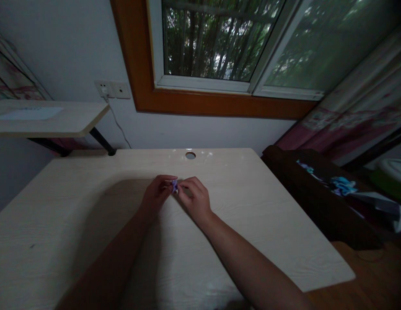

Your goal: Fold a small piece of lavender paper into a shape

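Piece [174, 186], purple, was pinched between two bare hands

Left hand [155, 193] had thumb and fingers closed narrow on the piece's left side; right hand [196, 198] did likewise on its right side, fingers bent. Piece was small, purple with pale bits, and sat in the gap between the two sets of fingertips; too small to tell its material, or whether it touched the table [252, 206] below. Both forearms reached in from the near edge, and a broad shadow fell left of the left hand.

Round hole [190, 155] in the tabletop was just beyond the hands. Farther past them stood a wall with a wood-framed window [216, 47], trees [203, 43] showing through it. Beyond the left hand and off to its left was a raised shelf [74, 122] with a white sheet [30, 113] on it; behind that, a wall socket [111, 89] with a cord [119, 125] hanging down. Well right of the right hand, past the table's edge, dark furniture [284, 176] bore a crumpled blue thing [343, 186], near a patterned curtain [358, 112].
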Demonstrator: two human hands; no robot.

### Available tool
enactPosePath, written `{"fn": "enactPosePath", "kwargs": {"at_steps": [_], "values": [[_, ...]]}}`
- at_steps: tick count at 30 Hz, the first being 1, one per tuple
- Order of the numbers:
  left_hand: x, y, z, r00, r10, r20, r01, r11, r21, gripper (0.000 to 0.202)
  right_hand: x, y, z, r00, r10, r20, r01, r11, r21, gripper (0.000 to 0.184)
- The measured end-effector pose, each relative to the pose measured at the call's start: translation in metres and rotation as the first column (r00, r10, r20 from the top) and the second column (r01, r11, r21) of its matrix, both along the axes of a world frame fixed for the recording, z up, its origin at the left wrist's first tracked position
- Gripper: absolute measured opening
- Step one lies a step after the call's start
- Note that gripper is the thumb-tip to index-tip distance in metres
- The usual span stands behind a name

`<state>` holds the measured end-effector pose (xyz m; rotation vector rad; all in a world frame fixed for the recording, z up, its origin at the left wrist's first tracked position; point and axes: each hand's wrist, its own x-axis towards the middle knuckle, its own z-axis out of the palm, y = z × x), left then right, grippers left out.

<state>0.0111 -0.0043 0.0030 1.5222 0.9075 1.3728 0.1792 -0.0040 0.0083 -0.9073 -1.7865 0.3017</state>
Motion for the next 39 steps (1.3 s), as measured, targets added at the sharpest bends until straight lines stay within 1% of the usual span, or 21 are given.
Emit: {"fn": "enactPosePath", "kwargs": {"at_steps": [3,8,11,15,20,26,32,39], "values": [[0.0,-0.001,0.002,1.0,-0.031,0.001,0.031,1.0,-0.001,0.027,0.001,0.0,-0.001,1.0,0.001,0.005,-0.001,1.0,0.002,0.008],[0.002,0.003,-0.004,0.999,0.007,0.048,-0.007,1.0,0.002,0.027,0.002,0.0,-0.001,1.0,-0.006,0.028,0.006,1.0,0.011,0.008],[0.002,0.004,-0.008,0.999,0.023,0.03,-0.023,1.0,0.009,0.027,0.002,0.001,-0.001,0.999,-0.023,0.045,0.022,1.0,0.007,0.009],[0.001,0.005,-0.008,0.999,0.048,-0.005,-0.048,0.999,0.012,0.024,0.002,0.001,-0.001,0.999,-0.028,0.021,0.028,1.0,0.007,0.008],[-0.001,0.007,-0.01,0.996,0.082,-0.043,-0.08,0.996,0.046,0.02,0.001,0.002,0.0,1.0,-0.017,-0.019,0.017,1.0,0.009,0.007],[-0.001,0.007,-0.011,0.985,0.151,-0.078,-0.14,0.981,0.136,0.012,0.002,0.003,-0.001,1.0,-0.002,-0.015,0.002,1.0,-0.007,0.007],[-0.001,0.005,-0.007,0.97,0.207,-0.128,-0.178,0.962,0.209,0.013,0.0,0.003,-0.004,1.0,0.018,-0.021,-0.019,0.999,-0.043,0.014],[-0.001,0.003,-0.006,0.962,0.222,-0.157,-0.187,0.959,0.213,0.018,-0.002,0.004,-0.006,0.999,0.028,-0.035,-0.031,0.995,-0.09,0.025]]}}
